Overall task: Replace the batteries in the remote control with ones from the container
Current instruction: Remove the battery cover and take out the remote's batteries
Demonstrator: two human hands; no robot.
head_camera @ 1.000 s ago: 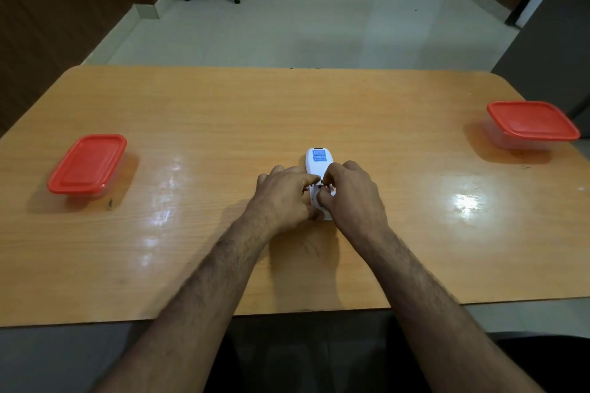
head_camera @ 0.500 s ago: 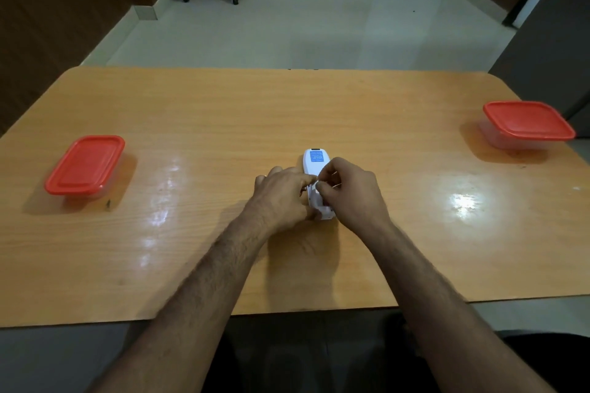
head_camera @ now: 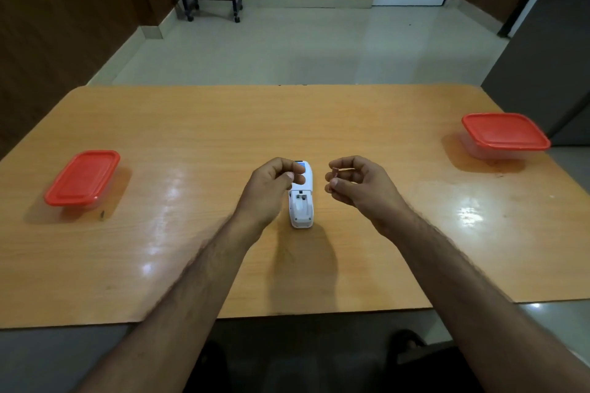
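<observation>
— So, where's the remote (head_camera: 301, 198)?

— Flat on the table (head_camera: 223, 124) between your hands, back up, battery bay open.

— And your grips?

— Your right hand (head_camera: 357, 183) pinches a small reddish thing (head_camera: 335, 173), probably a battery. Your left hand (head_camera: 271, 183) is curled just above the remote; whether it holds anything, I cannot tell. A red-lidded container (head_camera: 83, 177) sits far left, another (head_camera: 504, 134) far right.

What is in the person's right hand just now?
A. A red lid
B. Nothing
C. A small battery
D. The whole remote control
C. The right hand pinches a small battery between thumb and fingers, lifted to the right of the remote control, which lies on the table with its battery bay open.
</observation>
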